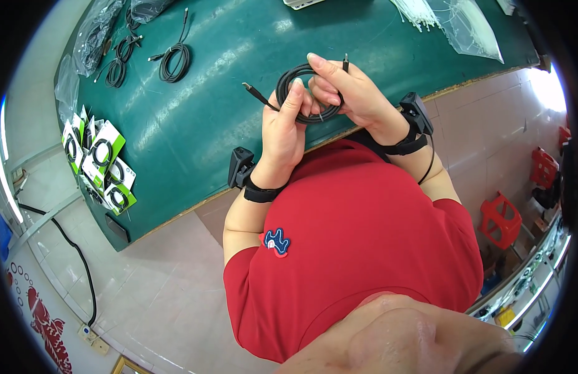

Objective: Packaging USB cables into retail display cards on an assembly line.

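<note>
Between my two hands is a coiled black cable (287,80), held just above the near edge of the green table. My left hand (287,118) grips the coil's left side, thumb pressed on top. One slim connector (256,94) sticks out past it to the left. On the opposite side my right hand (348,90) closes round the coil, its thumb along the top. The other connector (345,62) points up beside that hand's fingers. A thin pale tie (322,116) seems to cross the lower part of the coil. Each wrist wears a black strap with a small box.
Loose coiled cables (175,62) lie at the far left, near clear plastic bags (92,40). Packaged cables on white and green cards (102,156) pile up at the left edge. White cable ties (417,12) lie far right on the green table (201,137). Red stools (501,219) stand right.
</note>
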Tool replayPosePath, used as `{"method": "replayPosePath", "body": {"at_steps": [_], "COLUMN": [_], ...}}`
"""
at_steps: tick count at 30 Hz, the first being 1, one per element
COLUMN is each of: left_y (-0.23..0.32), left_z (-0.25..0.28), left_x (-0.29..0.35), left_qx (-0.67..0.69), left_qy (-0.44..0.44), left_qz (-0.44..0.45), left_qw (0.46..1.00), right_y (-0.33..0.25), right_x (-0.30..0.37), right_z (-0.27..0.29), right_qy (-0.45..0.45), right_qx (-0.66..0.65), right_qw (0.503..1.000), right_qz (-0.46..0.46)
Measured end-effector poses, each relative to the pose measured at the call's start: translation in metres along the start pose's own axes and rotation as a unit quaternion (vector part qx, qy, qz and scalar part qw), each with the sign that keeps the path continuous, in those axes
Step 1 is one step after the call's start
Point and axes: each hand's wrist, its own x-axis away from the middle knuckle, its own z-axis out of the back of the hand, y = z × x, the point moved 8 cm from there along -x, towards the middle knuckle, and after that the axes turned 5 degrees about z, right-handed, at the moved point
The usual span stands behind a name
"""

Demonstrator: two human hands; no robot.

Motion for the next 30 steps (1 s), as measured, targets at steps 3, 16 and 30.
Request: {"method": "replayPosePath", "body": {"at_steps": [3, 16, 30], "left_y": [-0.002, -0.012, -0.015], "left_z": [-0.004, 0.013, -0.031], "left_x": [0.002, 0.005, -0.007], "left_qx": [-0.010, 0.096, 0.015], "left_qy": [-0.025, -0.049, -0.164], "left_qz": [0.029, 0.275, 0.389], "left_qw": [0.999, 0.955, 0.906], "right_y": [0.006, -0.099, -0.085], "right_x": [0.002, 0.046, 0.054], "right_z": [0.002, -0.025, -0.003], "right_qy": [-0.038, -0.190, -0.329], "right_qx": [0.005, 0.503, 0.464], "right_qw": [0.999, 0.694, 0.735], "right_qz": [-0.024, 0.479, 0.369]}}
